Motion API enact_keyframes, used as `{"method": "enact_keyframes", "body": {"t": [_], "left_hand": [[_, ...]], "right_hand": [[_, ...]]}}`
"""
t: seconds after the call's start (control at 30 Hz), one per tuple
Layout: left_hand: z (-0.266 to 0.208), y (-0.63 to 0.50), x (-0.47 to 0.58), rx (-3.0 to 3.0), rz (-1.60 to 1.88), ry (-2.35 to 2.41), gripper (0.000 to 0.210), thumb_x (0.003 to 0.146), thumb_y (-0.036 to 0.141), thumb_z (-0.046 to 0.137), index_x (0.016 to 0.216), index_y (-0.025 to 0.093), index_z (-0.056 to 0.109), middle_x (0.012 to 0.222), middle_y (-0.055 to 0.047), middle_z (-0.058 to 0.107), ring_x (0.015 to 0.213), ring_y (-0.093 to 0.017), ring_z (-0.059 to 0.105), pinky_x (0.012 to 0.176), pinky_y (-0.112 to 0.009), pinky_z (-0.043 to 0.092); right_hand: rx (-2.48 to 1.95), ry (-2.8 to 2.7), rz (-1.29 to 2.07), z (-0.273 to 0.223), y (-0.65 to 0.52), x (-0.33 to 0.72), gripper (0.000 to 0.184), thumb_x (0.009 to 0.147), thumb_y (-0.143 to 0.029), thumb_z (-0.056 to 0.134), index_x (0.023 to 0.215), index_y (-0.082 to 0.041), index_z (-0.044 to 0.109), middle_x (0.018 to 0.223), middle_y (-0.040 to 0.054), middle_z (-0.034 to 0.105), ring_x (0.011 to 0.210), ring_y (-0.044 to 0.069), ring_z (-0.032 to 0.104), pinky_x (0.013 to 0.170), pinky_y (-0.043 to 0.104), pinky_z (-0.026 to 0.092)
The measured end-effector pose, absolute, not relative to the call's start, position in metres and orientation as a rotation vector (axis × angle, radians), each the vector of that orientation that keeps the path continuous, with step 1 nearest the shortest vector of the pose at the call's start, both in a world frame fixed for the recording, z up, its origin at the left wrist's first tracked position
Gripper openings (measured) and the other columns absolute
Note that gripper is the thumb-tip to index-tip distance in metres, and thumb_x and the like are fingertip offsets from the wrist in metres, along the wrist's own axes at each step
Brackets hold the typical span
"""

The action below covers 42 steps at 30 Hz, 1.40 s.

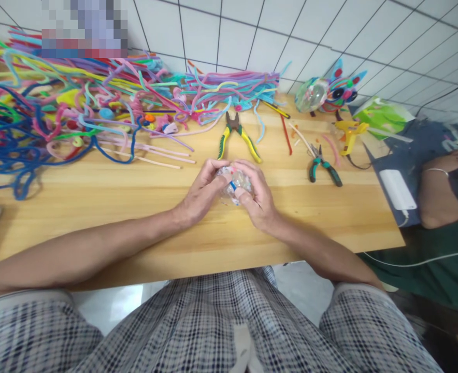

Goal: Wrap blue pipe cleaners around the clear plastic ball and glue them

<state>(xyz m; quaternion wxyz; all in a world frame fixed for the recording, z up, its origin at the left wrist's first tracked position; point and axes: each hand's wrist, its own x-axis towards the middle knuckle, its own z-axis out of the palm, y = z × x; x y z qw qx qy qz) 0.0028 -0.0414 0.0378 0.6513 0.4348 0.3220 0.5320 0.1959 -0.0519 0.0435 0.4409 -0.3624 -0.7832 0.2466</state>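
On table [97, 207] | L hand [201, 191] + R hand [258, 199] both gripping 1 clear ball [237, 181] | 2 pliers [237, 135]

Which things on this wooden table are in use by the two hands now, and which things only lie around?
In use:
- small clear crinkled plastic object, held by left hand and right hand

Lying about:
- yellow-handled pliers
- green-handled pliers
- yellow glue gun
- heap of coloured pipe cleaners
- clear ball craft figure
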Motion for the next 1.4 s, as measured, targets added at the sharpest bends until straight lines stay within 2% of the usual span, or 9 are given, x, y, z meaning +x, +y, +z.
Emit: {"method": "enact_keyframes", "body": {"t": [0.13,0.27,0.43,0.6,0.83,0.93,1.03,1.17,1.4], "left_hand": [[0.039,-0.038,0.003,0.948,1.18,0.755,0.047,0.086,0.053,0.096,0.114,0.026,0.07,0.112,0.001,0.072,0.104,-0.018,0.064,0.097,-0.032,0.054],[0.04,-0.031,0.003,0.867,1.151,0.793,0.044,0.086,0.049,0.094,0.114,0.026,0.069,0.115,0.001,0.074,0.107,-0.019,0.069,0.098,-0.033,0.056],[0.042,-0.028,0.002,0.819,1.126,0.782,0.04,0.089,0.047,0.092,0.113,0.025,0.069,0.113,0.0,0.075,0.102,-0.019,0.069,0.096,-0.034,0.056],[0.042,-0.03,0.002,0.86,1.171,0.76,0.04,0.087,0.046,0.094,0.111,0.025,0.07,0.111,0.001,0.074,0.101,-0.018,0.068,0.095,-0.033,0.056],[0.041,-0.027,0.002,0.787,1.151,0.747,0.039,0.087,0.053,0.09,0.107,0.026,0.07,0.107,0.001,0.074,0.103,-0.021,0.069,0.094,-0.034,0.057],[0.041,-0.028,-0.001,0.968,1.171,0.756,0.052,0.084,0.056,0.091,0.121,0.027,0.069,0.126,-0.003,0.074,0.122,-0.027,0.068,0.106,-0.04,0.057],[0.039,-0.032,-0.005,1.292,1.199,0.776,0.075,0.079,0.045,0.099,0.142,0.026,0.063,0.146,-0.009,0.067,0.14,-0.031,0.062,0.122,-0.043,0.05],[0.033,-0.032,-0.011,1.508,1.189,0.787,0.069,0.092,0.042,0.089,0.151,0.026,0.058,0.153,-0.012,0.063,0.146,-0.032,0.06,0.128,-0.045,0.046],[0.029,-0.026,-0.016,1.674,1.167,0.762,0.066,0.097,0.038,0.084,0.155,0.023,0.055,0.156,-0.015,0.06,0.148,-0.031,0.059,0.128,-0.044,0.048]], "right_hand": [[-0.836,-2.086,0.698,0.046,-0.04,0.212,0.069,0.112,-0.063,0.05,0.172,-0.03,0.043,0.177,0.0136,0.051,0.168,0.035,0.045,0.14,0.063,0.037],[-0.733,-2.315,0.734,0.052,-0.019,0.23,0.094,0.104,-0.067,0.065,0.181,-0.028,0.026,0.188,0.0146,0.033,0.176,0.037,0.031,0.143,0.064,0.03],[-0.723,-2.37,0.758,0.055,-0.008,0.235,0.092,0.103,-0.061,0.074,0.179,-0.031,0.033,0.185,0.0145,0.04,0.174,0.035,0.038,0.142,0.062,0.034],[-0.694,-2.402,0.709,0.054,-0.012,0.232,0.09,0.105,-0.058,0.072,0.179,-0.03,0.03,0.185,0.0173,0.041,0.174,0.035,0.038,0.14,0.065,0.036],[-0.717,-2.389,0.681,0.056,-0.013,0.23,0.086,0.103,-0.059,0.071,0.176,-0.028,0.038,0.179,0.0184,0.049,0.168,0.037,0.046,0.137,0.064,0.043],[-0.708,-2.343,0.603,0.054,-0.016,0.229,0.086,0.103,-0.054,0.073,0.176,-0.028,0.035,0.179,0.0189,0.049,0.168,0.038,0.047,0.136,0.066,0.043],[-0.7,-2.299,0.502,0.048,-0.019,0.228,0.09,0.102,-0.05,0.075,0.177,-0.031,0.03,0.179,0.018,0.047,0.169,0.039,0.045,0.137,0.069,0.041],[-0.708,-2.284,0.447,0.032,-0.019,0.227,0.094,0.098,-0.052,0.076,0.176,-0.03,0.028,0.176,0.0194,0.05,0.168,0.042,0.045,0.136,0.074,0.04],[-0.643,-2.298,0.318,0.021,-0.014,0.227,0.096,0.099,-0.047,0.075,0.179,-0.033,0.024,0.175,0.0189,0.05,0.166,0.041,0.048,0.132,0.074,0.046]]}}
